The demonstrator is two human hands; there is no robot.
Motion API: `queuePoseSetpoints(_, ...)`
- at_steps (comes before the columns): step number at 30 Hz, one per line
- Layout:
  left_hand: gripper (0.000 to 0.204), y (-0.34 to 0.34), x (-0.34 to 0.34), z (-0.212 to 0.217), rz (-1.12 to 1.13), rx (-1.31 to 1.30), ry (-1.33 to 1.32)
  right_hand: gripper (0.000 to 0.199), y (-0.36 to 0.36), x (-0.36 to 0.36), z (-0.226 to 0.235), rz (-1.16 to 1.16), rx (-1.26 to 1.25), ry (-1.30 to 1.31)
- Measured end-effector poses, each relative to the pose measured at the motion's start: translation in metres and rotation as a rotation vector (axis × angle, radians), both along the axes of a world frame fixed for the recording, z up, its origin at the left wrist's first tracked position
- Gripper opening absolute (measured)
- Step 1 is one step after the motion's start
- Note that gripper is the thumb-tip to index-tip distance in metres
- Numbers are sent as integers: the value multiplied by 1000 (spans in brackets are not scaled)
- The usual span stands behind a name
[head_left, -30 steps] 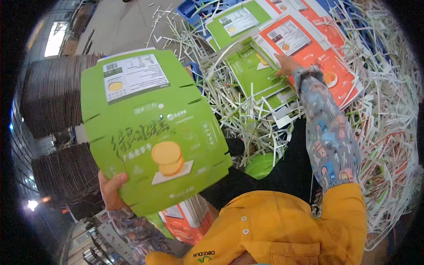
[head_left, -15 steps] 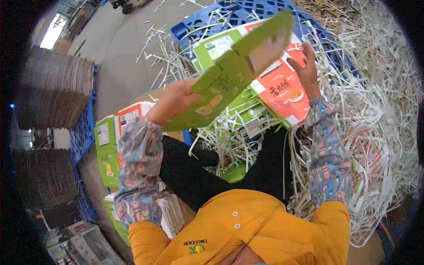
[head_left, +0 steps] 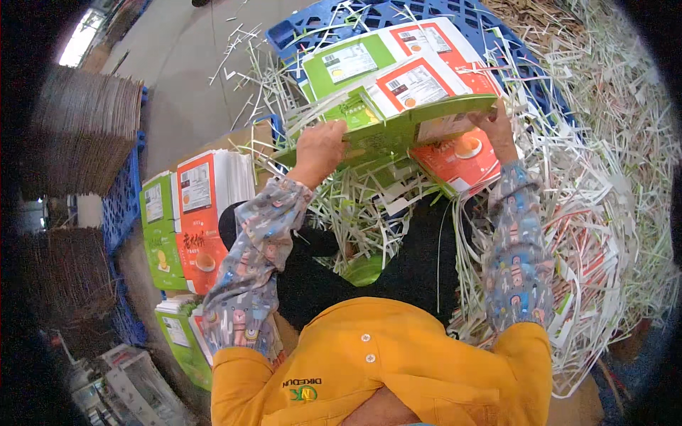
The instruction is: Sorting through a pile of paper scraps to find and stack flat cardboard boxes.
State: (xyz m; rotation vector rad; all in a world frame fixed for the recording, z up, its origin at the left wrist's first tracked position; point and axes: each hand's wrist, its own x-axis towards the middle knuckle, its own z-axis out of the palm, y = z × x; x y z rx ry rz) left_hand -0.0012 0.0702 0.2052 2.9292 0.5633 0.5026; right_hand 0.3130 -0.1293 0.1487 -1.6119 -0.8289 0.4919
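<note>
A flat green printed cardboard sheet (head_left: 387, 138) stretches between my two hands, tilted so that its long edge faces me. My left hand (head_left: 320, 151) is closed on its left end. At the other end, the fingers of my right hand (head_left: 498, 133) grip the sheet near its corner. Just beyond lies a pile of green and orange printed sheets (head_left: 352, 60) with white label panels. Part of an orange sheet (head_left: 462, 160) shows below the held one, near my right hand. Paper strips (head_left: 362, 206) cover the space between my legs.
Stacked green and orange sheets (head_left: 195, 234) stand at my left, with another small green pile (head_left: 181, 337) nearer. A blue pallet (head_left: 302, 32) lies beneath the far pile. Shredded strips (head_left: 604, 177) heap up on the right. Brown cardboard stacks (head_left: 82, 135) stand far left.
The green sheet has swung from a steep slant to nearly level, its right end coming down. My right hand, open and apart before, now grips that end. My left hand has moved right.
</note>
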Motion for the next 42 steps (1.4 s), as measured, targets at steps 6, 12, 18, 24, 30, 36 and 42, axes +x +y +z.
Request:
queuePoseSetpoints(6, 14, -16, 14, 11, 97, -16, 245, 53, -5, -1, -13, 8, 81, 35)
queuePoseSetpoints(12, 19, -2, -17, 29, 192, -103, 164, 48, 1, -31, 29, -286, -33, -203)
queuePoseSetpoints(18, 23, 4, -61, 101, 233, -240, -184, 45, -19, -80, 5, -227, 256, 375)
queuePoseSetpoints(24, 27, 13, -117, 152, 154, -731, -530, 43, 49, -170, 16, 196, 356, 931)
queuePoseSetpoints(30, 31, 30, -187, 162, 426, -800, -511, 38, 92, -241, 80, 416, 417, 955)
queuePoseSetpoints(36, 46, 11, -252, 108, 753, 68, -760, 28, 122, -301, 124, 243, 301, 815)
queuePoseSetpoints(42, 38, -74, -278, 36, 969, -858, -1497, 23, 166, -320, 109, 297, 269, 748)
